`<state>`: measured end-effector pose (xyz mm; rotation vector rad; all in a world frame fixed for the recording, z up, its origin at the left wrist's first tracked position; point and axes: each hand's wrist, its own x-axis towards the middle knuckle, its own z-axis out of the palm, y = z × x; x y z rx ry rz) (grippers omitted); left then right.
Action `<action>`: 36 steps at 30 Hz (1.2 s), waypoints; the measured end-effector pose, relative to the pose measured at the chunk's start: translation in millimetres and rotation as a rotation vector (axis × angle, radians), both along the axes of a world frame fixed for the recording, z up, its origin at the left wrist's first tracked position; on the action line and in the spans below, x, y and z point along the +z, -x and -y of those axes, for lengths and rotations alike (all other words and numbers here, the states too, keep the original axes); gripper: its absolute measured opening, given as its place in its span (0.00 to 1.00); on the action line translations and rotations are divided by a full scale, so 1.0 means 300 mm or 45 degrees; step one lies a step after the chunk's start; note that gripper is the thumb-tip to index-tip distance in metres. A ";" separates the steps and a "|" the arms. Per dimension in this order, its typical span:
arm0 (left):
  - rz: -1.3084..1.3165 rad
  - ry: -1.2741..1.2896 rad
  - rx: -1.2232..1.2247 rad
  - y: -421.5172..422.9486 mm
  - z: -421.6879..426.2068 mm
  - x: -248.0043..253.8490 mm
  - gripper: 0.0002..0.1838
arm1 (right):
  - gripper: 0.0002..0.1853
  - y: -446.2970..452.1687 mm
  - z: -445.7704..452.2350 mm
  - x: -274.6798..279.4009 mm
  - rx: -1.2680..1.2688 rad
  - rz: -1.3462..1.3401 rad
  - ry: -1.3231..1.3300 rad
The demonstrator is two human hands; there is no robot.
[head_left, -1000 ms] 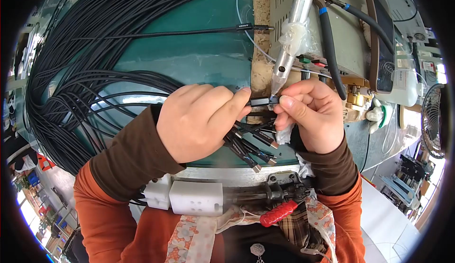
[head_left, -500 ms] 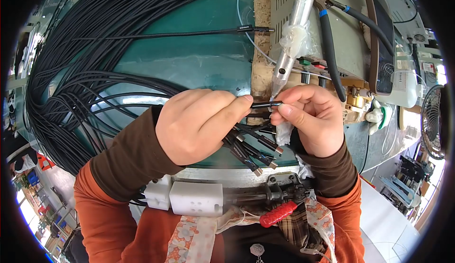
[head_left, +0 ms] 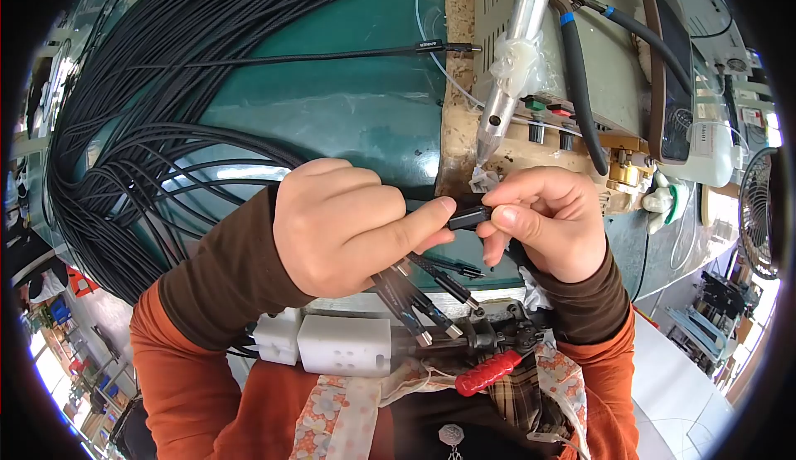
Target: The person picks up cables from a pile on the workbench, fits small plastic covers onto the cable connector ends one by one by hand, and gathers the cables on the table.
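Between my two hands is a small black connector piece [head_left: 469, 217]. My left hand [head_left: 352, 232] pinches its left end with thumb and index finger, the other fingers curled. At its right end, the thumb and fingertips of my right hand [head_left: 547, 220] are closed on it. Several black cable ends with metal plugs [head_left: 421, 301] hang below my left hand, some blurred. Above the connector, apart from it, is the pointed tip of a metal dispensing tube [head_left: 489, 141], with whitish residue under it.
A thick bundle of black cables [head_left: 133, 87] covers the left of the green table [head_left: 348, 120]. Pliers [head_left: 580, 79] hang over a beige machine [head_left: 609, 62] at the upper right. White blocks [head_left: 344, 346] and a red-handled clamp [head_left: 487, 374] sit at the front edge.
Both hands have moved down and away from the tube's tip, still holding the connector. The cable ends below my left hand have shifted downward and to the left.
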<state>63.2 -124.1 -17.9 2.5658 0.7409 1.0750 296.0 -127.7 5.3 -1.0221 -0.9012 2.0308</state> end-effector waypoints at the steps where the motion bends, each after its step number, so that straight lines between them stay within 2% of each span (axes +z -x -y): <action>1: -0.001 0.000 -0.002 -0.002 -0.001 -0.003 0.08 | 0.08 0.008 0.006 0.002 -0.002 -0.001 0.000; 6: 0.060 -0.124 0.007 -0.019 0.000 -0.029 0.07 | 0.07 0.059 0.045 0.011 0.062 0.287 -0.190; 10: -0.020 -0.114 -0.031 -0.014 0.005 -0.021 0.06 | 0.06 0.029 0.039 0.000 0.206 0.516 -0.674; 16: -0.108 -0.078 -0.092 -0.005 0.004 0.002 0.07 | 0.07 0.017 0.031 0.008 0.202 0.565 -0.809; 20: 0.041 0.112 -0.116 -0.027 -0.020 -0.039 0.08 | 0.08 0.039 -0.020 -0.010 0.134 0.742 -1.536; 26: -0.002 0.146 -0.042 -0.021 -0.011 -0.033 0.09 | 0.09 0.040 0.010 0.000 0.087 0.649 -1.356; 36: 0.017 0.137 -0.183 -0.003 0.003 -0.002 0.09 | 0.09 0.032 0.025 -0.007 0.122 0.475 -1.101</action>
